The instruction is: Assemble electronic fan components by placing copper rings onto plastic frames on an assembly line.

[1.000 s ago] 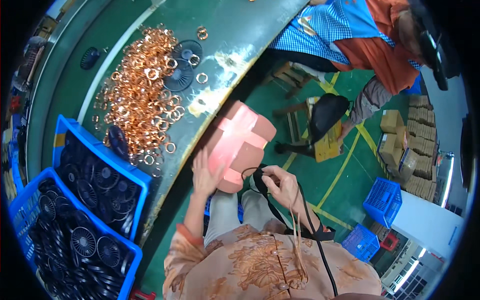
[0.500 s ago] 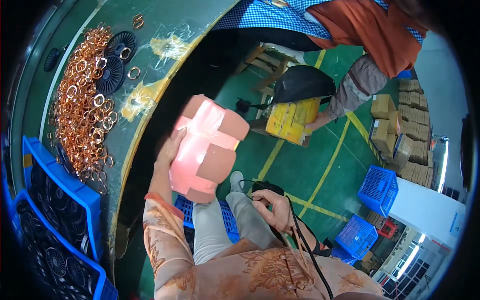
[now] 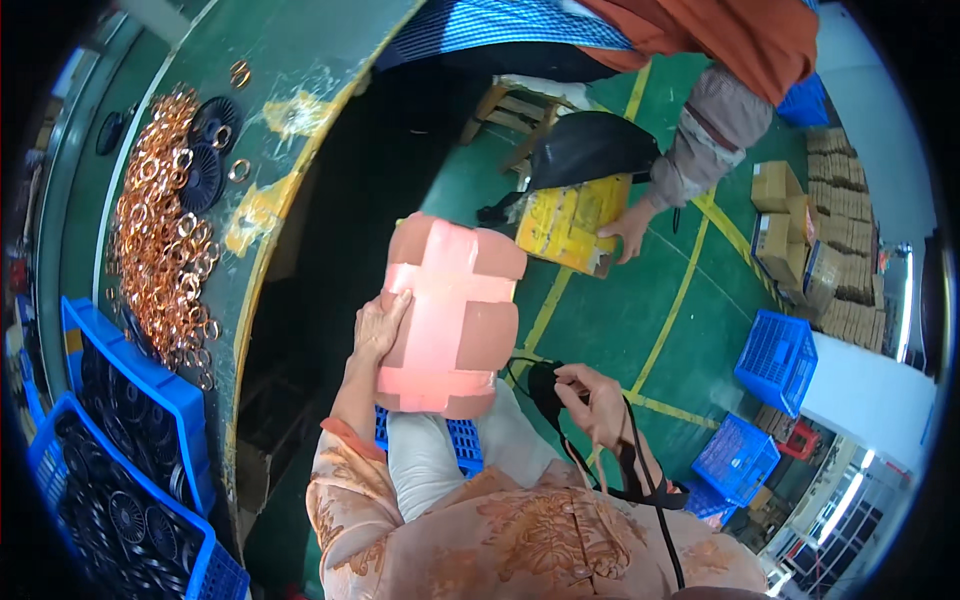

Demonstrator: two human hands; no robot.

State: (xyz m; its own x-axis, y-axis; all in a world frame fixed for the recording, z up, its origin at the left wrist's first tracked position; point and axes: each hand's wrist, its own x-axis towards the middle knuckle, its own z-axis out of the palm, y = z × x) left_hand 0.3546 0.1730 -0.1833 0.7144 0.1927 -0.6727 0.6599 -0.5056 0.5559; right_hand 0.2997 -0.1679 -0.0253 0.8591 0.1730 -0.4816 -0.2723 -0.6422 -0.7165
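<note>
My left hand [image 3: 378, 328] grips the left edge of a brown block wrapped in crossed bands of pink tape [image 3: 440, 310], its thumb lying on the face. The block is tilted up in front of my knees. My right hand [image 3: 597, 402] is at the right of my lap, fingers curled and pinched against a black strap [image 3: 545, 390] with a thin cord. The strap's ends run down past my wrist. Ahead, a co-worker's hand [image 3: 630, 232] touches a yellow-taped block [image 3: 572, 228] beneath a black pad [image 3: 590, 150].
The green worktable [image 3: 300, 65] at left carries a heap of copper-coloured rings [image 3: 155, 230] and black finned discs [image 3: 203, 175]. Blue crates [image 3: 190, 400] of black discs stand below it. At right are blue baskets [image 3: 775, 360] and stacked cardboard [image 3: 840, 210]. A wooden stool [image 3: 520, 115] stands ahead.
The taped block has moved right and is more upright, my left hand with it. My right hand has shifted slightly right, along with the black strap. The co-worker's hand has loosened on the yellow block.
</note>
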